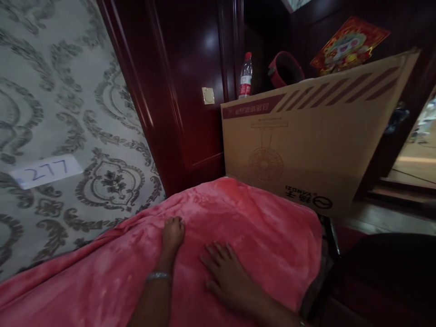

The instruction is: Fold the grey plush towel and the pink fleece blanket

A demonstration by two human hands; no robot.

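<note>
A pink plush blanket (272,245) covers the surface in front of me, with soft creases and lighter patches in its pile. My left hand (173,234) is closed on the blanket near its far left part, fingers curled down into the cloth; a silvery band circles that wrist. To the right of it, my right hand (228,272) lies flat on the same blanket, palm down, with its fingers spread and nothing held in it.
A large cardboard box (306,150) stands just beyond the blanket. Behind its top edge are a red-capped bottle (245,77) and a red ring-shaped object (286,68). Patterned wallpaper (68,113) with a "277" paper (47,171) borders the left; a dark red wooden panel (190,122) rises behind.
</note>
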